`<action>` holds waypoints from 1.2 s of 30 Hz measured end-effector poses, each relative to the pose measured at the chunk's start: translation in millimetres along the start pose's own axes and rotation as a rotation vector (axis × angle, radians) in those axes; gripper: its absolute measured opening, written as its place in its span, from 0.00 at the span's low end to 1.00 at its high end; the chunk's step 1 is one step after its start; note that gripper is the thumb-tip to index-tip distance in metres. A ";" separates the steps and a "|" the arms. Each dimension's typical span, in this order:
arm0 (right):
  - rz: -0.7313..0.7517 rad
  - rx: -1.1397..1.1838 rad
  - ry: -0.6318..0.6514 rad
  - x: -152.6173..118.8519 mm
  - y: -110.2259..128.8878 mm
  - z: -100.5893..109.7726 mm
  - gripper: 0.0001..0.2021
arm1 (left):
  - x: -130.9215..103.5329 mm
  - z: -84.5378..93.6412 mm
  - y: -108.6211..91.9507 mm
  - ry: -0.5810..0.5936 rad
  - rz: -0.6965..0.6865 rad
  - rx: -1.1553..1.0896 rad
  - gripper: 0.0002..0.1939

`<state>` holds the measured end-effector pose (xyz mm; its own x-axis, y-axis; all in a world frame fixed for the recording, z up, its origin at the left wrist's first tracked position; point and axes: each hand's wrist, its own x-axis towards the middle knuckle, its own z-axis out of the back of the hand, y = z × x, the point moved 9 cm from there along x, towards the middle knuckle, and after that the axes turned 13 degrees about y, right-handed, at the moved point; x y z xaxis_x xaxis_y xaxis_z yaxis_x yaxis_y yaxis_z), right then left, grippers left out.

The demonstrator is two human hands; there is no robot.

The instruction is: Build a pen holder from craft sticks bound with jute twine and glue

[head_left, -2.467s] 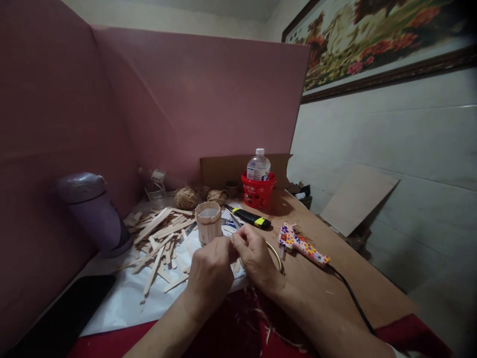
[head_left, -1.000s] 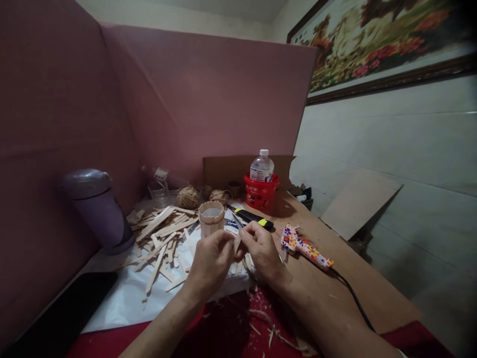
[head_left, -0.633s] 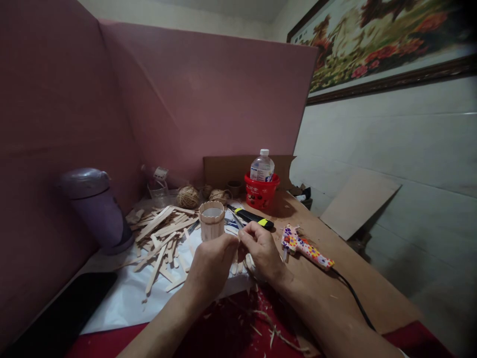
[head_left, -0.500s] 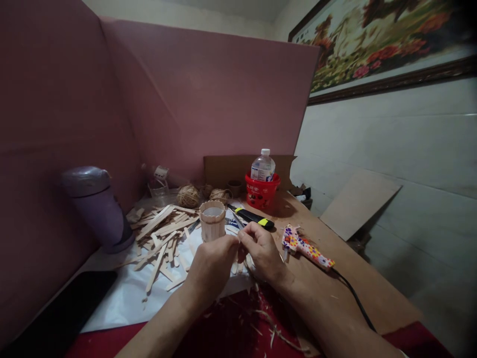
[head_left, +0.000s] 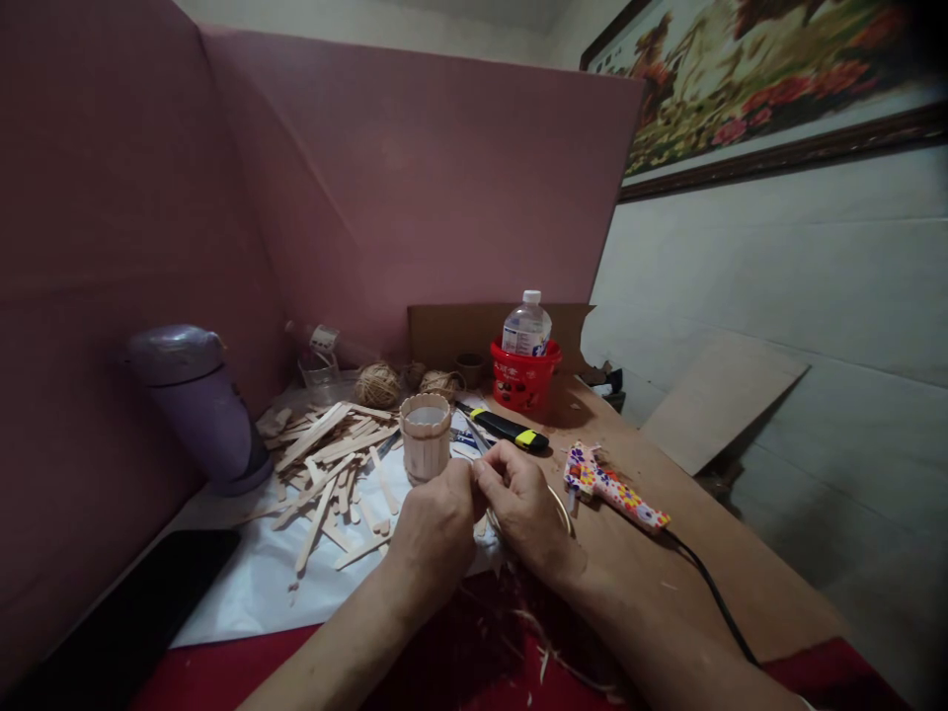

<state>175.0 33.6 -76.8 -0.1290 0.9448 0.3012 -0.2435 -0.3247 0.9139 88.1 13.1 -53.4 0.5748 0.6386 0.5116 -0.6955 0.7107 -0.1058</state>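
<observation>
My left hand (head_left: 435, 523) and my right hand (head_left: 527, 509) meet fingertip to fingertip above the near edge of the white sheet, both closed in a pinch. They appear to hold a thin strand of twine, mostly hidden by the fingers; its pale, frayed length (head_left: 546, 652) trails below over the red cloth. Just beyond my left hand stands a small round cup clad in wooden sticks (head_left: 427, 440), with a band around its upper part. Scissors show by my right hand, a blade (head_left: 475, 433) beyond the fingers and a gold-coloured loop (head_left: 563, 511) behind; whether held I cannot tell.
Loose craft sticks (head_left: 326, 474) lie heaped at left, near a purple flask (head_left: 199, 415) and a black phone-like slab (head_left: 140, 602). Twine balls (head_left: 377, 384), a utility knife (head_left: 510, 431) and a red bucket (head_left: 524, 380) with a bottle stand beyond. A corded glue gun (head_left: 611, 489) lies right.
The view has shifted slightly. My hands stay pinched together, with the left fist turned a little, and more of the gold-coloured loop shows behind my right hand. The hanging strand is blurred.
</observation>
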 end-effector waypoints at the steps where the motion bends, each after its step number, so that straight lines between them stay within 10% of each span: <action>1: 0.000 -0.018 -0.006 0.1 -1.2 0.5 0.10 | 0.2 -1.7 3.0 0.008 0.034 -0.005 0.08; 17: -0.044 0.125 0.101 3.6 -10.8 -8.1 0.08 | -3.2 3.3 38.4 0.022 0.314 -0.057 0.06; 27: -0.028 0.339 0.024 10.5 -16.4 3.4 0.10 | -6.5 -34.0 58.8 0.095 0.503 -1.154 0.08; 36: 0.115 -0.104 -0.073 6.8 -0.3 18.1 0.08 | -4.8 -44.6 41.4 0.206 0.500 -1.415 0.15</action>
<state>191.7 41.0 -70.2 -0.0925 0.9007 0.4246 -0.3295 -0.4301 0.8405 75.8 52.6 -98.3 0.5438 0.8368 0.0638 0.0741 0.0278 -0.9969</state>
